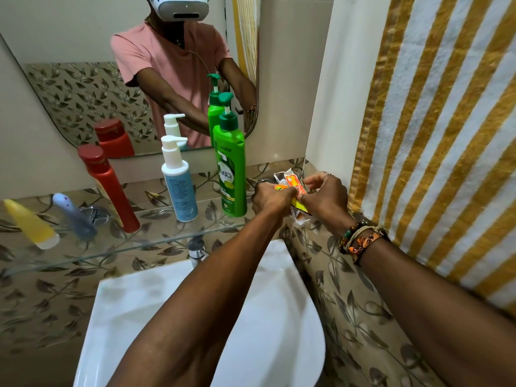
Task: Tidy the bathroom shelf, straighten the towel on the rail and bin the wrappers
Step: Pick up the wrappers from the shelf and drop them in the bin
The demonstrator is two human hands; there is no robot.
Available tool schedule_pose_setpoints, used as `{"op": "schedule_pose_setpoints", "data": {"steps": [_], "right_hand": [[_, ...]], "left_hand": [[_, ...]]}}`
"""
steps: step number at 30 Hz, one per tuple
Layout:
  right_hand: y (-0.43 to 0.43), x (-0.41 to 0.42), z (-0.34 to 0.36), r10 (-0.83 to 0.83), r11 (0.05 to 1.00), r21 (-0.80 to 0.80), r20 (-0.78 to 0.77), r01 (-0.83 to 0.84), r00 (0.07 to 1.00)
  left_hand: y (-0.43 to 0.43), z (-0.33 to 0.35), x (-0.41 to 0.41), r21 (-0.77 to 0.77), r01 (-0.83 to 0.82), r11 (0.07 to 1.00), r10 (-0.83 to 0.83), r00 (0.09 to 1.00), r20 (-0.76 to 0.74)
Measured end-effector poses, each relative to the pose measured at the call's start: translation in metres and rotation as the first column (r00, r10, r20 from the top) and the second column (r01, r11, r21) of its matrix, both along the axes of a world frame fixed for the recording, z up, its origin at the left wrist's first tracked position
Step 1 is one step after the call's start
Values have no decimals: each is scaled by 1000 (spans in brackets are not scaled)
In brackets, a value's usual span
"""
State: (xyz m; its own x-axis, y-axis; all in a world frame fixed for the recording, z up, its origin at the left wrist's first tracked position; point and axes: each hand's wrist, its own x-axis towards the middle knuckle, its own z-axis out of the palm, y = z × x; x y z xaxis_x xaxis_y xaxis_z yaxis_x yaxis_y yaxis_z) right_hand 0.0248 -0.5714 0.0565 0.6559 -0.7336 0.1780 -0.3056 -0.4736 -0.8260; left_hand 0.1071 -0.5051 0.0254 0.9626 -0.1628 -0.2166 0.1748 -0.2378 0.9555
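While both forearms reach over the basin (251, 317), the left hand (272, 198) and right hand (325, 195) meet at the right end of the glass shelf (111, 247), each closed on a bunch of crumpled wrappers (291, 184). Orange, yellow and white foil shows between and below the fingers, partly hidden by them. Beaded bracelets (358, 240) circle the right wrist. Just left of the hands, a green pump bottle (231, 174) stands upright on the shelf; next leftward come a white-and-blue pump bottle (178, 180), a red bottle (110, 188), a grey-blue tube (74, 215) and a yellow tube (30, 223); wide-angle distortion makes all appear to lean. Behind the shelf, a mirror (83, 93) reflects the bottles and the person's pink shirt. To the right, a towel (435, 135) with yellow and white stripes hangs against the wall, close beside the right wrist; its rail is out of view. Below the shelf, a chrome tap (196, 251) stands at the rear of the basin.
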Motion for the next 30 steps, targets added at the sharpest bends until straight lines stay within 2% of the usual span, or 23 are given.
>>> {"op": "schedule_pose_setpoints", "data": {"steps": [3,9,15,24,30], "right_hand": [[3,-1,2,0,996,90,4,0,1000],[10,-6,11,-25,949,316,74,0,997],[23,-22,14,-11,923,383,110,-32,994],[61,-60,13,5,898,436,128,-61,992],[94,-85,1,24,878,471,131,-84,991]], "left_hand": [[5,2,-4,-12,11,1000,-11,1000,6],[16,12,-18,-148,7,989,-13,999,-43],[30,23,-36,-207,0,978,-19,996,-91],[77,20,-71,-355,75,932,-145,974,-173],[119,10,-92,-372,130,919,-209,961,-179]]}}
